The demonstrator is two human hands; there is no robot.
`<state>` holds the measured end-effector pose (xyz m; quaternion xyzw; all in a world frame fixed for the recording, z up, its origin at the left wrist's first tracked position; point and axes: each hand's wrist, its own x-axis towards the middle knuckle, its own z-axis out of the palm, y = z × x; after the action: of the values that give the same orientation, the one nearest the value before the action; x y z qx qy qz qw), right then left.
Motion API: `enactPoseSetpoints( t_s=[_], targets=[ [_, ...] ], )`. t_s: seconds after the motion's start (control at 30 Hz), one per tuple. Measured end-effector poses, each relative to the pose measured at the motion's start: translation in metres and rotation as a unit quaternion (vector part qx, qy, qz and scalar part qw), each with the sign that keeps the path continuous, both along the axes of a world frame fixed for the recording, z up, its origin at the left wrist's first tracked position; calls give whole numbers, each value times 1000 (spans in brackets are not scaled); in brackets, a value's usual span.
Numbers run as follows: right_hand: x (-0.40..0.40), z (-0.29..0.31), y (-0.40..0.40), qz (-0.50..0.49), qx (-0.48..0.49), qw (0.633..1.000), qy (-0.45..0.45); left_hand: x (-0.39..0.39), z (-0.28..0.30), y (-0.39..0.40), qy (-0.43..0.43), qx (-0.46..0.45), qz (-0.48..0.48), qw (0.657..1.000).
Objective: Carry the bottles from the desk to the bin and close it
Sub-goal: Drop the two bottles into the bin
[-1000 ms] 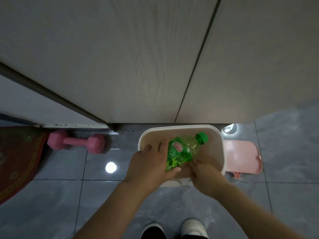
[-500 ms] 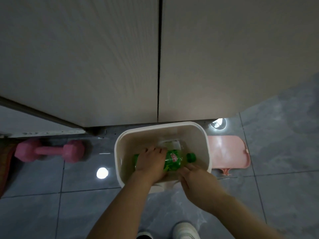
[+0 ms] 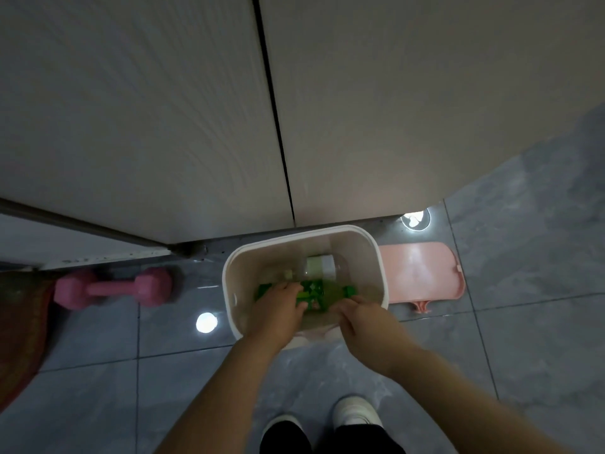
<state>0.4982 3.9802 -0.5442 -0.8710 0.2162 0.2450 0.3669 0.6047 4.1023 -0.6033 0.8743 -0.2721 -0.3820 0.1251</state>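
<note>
A white bin [image 3: 229,283] stands open on the floor against the cupboard. Low inside it lies a green bottle [image 3: 330,291] on its side, with its green cap [image 3: 350,290] to the right. My left hand [image 3: 278,309] reaches into the bin and grips the bottle's left half from above. My right hand [image 3: 360,317] is at the bin's near rim, fingers curled against the bottle's neck end. A clear bottle [image 3: 322,267] with a pale label lies deeper in the bin, behind the green one. The pink bin lid [image 3: 422,273] lies flat on the floor, right of the bin.
A pink dumbbell [image 3: 111,288] lies on the tiles left of the bin. A dark red rug [image 3: 19,329] fills the far left. Pale cupboard doors [image 3: 196,126] rise just behind the bin. My shoes [image 3: 355,412] stand on grey tiles below.
Both hands have lowered the green bottle from above the rim down into the bin, turning it level. The view has shifted, so the bin sits more central.
</note>
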Motion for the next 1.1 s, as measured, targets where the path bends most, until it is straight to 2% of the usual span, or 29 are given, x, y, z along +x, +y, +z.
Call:
enactPoseSetpoints(
  t_s=[0.13, 0.33, 0.7, 0.97, 1.1],
  targets=[
    [-9, 20, 0, -54, 20, 998, 12, -12, 38, 21, -1, -28, 55, 998],
    [-33, 77, -1, -181, 51, 979, 74, -36, 113, 40, 15, -24, 145, 989],
    [-82, 241, 2, -308, 160, 933, 91, -89, 283, 43, 36, -21, 120, 992],
    [-145, 345, 0, -346, 167, 918, 99, -137, 391, 58, 76, 0, 120, 990],
    [-178, 383, 2, -397, 182, 894, 100, -146, 431, 68, 69, -1, 121, 990]
  ],
)
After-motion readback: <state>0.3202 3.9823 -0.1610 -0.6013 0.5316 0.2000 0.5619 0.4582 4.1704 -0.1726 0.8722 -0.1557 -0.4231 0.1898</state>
